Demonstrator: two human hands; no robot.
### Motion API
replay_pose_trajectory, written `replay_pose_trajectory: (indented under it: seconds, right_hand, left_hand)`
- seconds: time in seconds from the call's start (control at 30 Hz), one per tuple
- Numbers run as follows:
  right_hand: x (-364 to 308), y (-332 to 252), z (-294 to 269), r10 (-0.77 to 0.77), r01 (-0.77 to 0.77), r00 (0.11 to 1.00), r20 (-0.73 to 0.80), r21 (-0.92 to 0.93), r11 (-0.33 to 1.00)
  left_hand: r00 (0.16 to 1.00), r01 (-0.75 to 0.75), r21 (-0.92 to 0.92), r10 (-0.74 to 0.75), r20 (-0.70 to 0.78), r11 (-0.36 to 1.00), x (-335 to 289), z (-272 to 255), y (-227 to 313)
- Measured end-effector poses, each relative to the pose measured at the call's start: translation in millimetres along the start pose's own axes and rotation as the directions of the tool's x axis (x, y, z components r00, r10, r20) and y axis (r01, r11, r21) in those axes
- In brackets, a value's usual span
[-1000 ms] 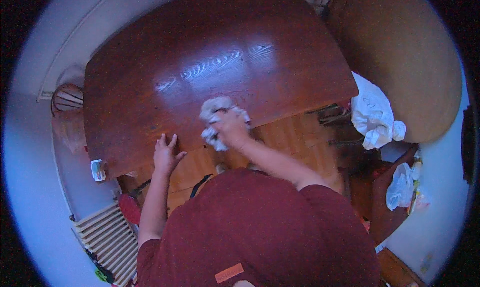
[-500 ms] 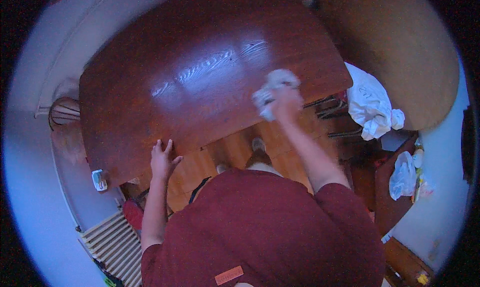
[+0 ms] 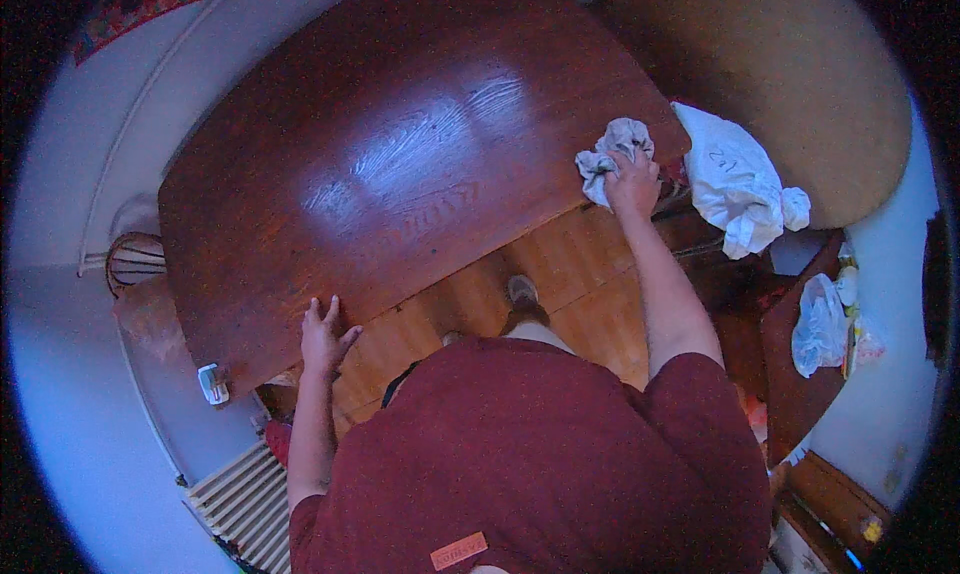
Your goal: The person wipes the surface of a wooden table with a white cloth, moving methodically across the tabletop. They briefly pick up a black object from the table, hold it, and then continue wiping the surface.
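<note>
A: Where is the cloth [image 3: 600,162] to be found?

B: On the table [image 3: 270,194], at the right end of its near edge, with the white bag [image 3: 735,179] just beyond the corner.

A: And how is it gripped?

B: It is grasped, bunched under the curled fingers of the right hand [image 3: 633,187]; how tightly cannot be told.

A: Which way does it lie from that hand?

B: Ahead and to the left of the knuckles. No clear long axis is shown, as it is crumpled; the table's near edge is seen slanting up to the right.

A: Is the left hand [image 3: 322,342] nearer?

B: No, it is placed well apart, at the near edge's left part, fingers spread, nothing held.
</note>
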State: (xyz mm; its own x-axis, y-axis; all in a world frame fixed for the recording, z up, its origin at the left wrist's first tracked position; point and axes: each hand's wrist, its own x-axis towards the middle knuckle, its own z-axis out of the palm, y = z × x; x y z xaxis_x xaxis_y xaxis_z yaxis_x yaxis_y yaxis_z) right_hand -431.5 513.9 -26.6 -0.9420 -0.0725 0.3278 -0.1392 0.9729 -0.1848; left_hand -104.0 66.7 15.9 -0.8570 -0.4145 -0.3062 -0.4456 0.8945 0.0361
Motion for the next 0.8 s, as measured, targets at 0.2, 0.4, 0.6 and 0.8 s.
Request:
replay_pose_trajectory:
  seconds: [0.2, 0.4, 0.6, 0.8]
  right_hand:
    - [-63, -156, 0, -0.076, -0.203, 0.813, 0.578, 0.403, 0.893]
    - [-96, -140, 44, -0.414, 0.290, 0.906, 0.089, 0.582, 0.760]
    - [25, 28, 1, 0.002, -0.003, 0.999, 0.055, 0.019, 1.000]
    - [-22, -50, 17, 0.027, -0.080, 0.969, 0.246, 0.209, 0.975]
  left_hand:
    - [0.999, 0.044, -0.016, -0.044, -0.015, 0.999, 5, -4, -5]
    - [0.898, -0.155, -0.097, 0.100, -0.428, 0.983, 32, 21, 37]
    - [0.875, -0.099, 0.039, 0.105, -0.473, 0.994, 60, 34, 85]
    - [0.892, 0.081, 0.030, -0.059, -0.448, 0.996, 83, 51, 102]
